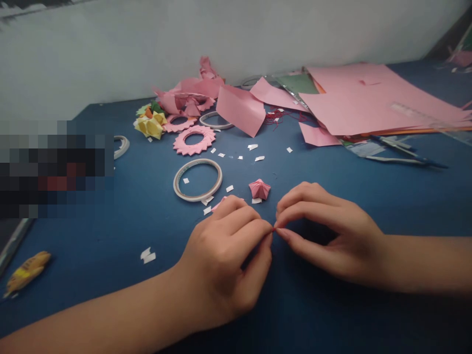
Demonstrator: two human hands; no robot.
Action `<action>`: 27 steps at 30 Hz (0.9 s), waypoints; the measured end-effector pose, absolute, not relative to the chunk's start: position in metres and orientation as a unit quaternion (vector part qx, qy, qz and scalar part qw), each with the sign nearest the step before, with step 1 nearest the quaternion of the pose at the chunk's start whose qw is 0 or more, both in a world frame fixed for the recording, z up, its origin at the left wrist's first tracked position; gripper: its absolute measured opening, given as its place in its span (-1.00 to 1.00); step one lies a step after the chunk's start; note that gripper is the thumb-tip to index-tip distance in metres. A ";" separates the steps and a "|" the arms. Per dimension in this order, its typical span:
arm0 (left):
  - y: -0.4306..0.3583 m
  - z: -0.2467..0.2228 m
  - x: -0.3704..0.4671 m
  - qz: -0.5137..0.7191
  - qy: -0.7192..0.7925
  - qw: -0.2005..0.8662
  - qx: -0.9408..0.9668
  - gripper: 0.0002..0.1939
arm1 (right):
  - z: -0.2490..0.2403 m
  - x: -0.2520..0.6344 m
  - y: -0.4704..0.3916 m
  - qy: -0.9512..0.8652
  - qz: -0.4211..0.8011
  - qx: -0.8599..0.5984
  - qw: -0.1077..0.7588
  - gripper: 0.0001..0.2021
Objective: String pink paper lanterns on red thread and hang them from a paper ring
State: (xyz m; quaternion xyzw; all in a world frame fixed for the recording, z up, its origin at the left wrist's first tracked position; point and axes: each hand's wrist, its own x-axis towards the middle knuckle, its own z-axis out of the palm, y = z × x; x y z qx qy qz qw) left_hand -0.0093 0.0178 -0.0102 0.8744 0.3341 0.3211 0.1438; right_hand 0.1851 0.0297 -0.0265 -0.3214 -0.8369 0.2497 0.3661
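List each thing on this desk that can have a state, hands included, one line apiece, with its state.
Left hand, fingertips pinched at small red piece
Right hand, fingertips pinched at the same piece
Small red piece, mostly hidden by fingers
Pink star, folded
Front tape roll, lying flat
Front pink paper ring, pleated
Large pink sheets, overlapping
White scraps, scattered
Yellow paper piece, folded

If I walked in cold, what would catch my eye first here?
Probably the left hand and right hand, meeting near the picture's middle with a fingertip grip on a tiny red bit. Just beyond them sits a folded pink star; farther back at right, large pink sheets stand out against the blue table.
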 end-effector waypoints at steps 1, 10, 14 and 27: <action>0.018 -0.010 -0.009 0.321 0.331 0.143 0.876 -0.89 | -0.027 0.185 0.030 -0.838 0.247 -0.322 0.365 -0.94; 0.019 -0.010 -0.010 0.320 0.312 0.142 0.883 -0.86 | -0.026 0.186 0.030 -0.843 0.242 -0.325 0.354 -0.92; 0.019 -0.011 -0.010 0.323 0.309 0.144 0.883 -0.86 | -0.026 0.186 0.031 -0.843 0.256 -0.321 0.347 -0.91; 0.020 -0.011 -0.011 0.312 0.328 0.174 0.875 -0.85 | -0.027 0.185 0.031 -0.837 0.257 -0.334 0.348 -0.92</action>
